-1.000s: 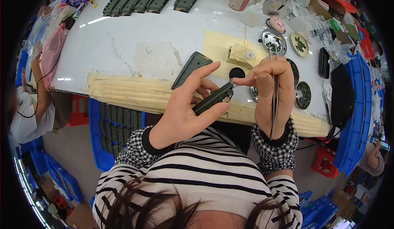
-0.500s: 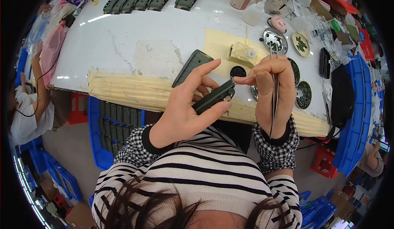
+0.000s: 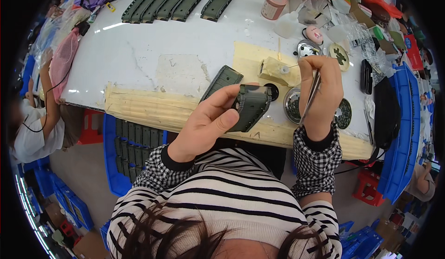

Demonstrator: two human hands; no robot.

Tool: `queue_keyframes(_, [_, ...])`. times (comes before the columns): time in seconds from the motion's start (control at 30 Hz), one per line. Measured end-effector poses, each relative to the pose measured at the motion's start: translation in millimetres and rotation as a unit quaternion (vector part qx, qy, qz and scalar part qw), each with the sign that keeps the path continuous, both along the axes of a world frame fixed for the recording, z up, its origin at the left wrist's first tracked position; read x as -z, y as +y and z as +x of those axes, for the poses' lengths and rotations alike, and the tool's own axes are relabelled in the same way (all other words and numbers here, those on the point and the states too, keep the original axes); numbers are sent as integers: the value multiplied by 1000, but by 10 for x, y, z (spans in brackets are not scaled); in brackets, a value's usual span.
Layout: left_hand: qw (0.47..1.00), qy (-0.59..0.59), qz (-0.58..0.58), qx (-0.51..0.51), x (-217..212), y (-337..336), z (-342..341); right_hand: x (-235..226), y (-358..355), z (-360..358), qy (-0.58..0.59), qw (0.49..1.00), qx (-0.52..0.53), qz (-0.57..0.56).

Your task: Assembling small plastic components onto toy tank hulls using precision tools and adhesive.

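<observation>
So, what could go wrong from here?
The dark green part, held by its left side in the left hand, could slip if that grip loosens. The tweezers in the right hand might catch the nearby dish. The thin tool could knock the white neck.

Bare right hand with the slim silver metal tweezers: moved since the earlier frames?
Yes: the bare right hand has moved forward and rightward, judged against the cream boxy block.
</observation>
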State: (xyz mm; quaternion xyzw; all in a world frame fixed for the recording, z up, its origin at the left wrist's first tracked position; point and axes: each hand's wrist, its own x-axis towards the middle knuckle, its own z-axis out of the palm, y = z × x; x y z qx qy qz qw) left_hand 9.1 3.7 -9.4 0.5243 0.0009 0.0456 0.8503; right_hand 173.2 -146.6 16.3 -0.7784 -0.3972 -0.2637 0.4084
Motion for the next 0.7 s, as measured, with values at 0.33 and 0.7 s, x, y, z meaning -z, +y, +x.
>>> queue_keyframes(0.33, [992, -15, -106, 59, 62, -11, -14, 48, -36, -7, -6, 996, -16, -92])
queue_keyframes(0.7, [985, 72, -151, 48, 82, -109, -34, -292, -76, -517, 27, 977, -186, -96])
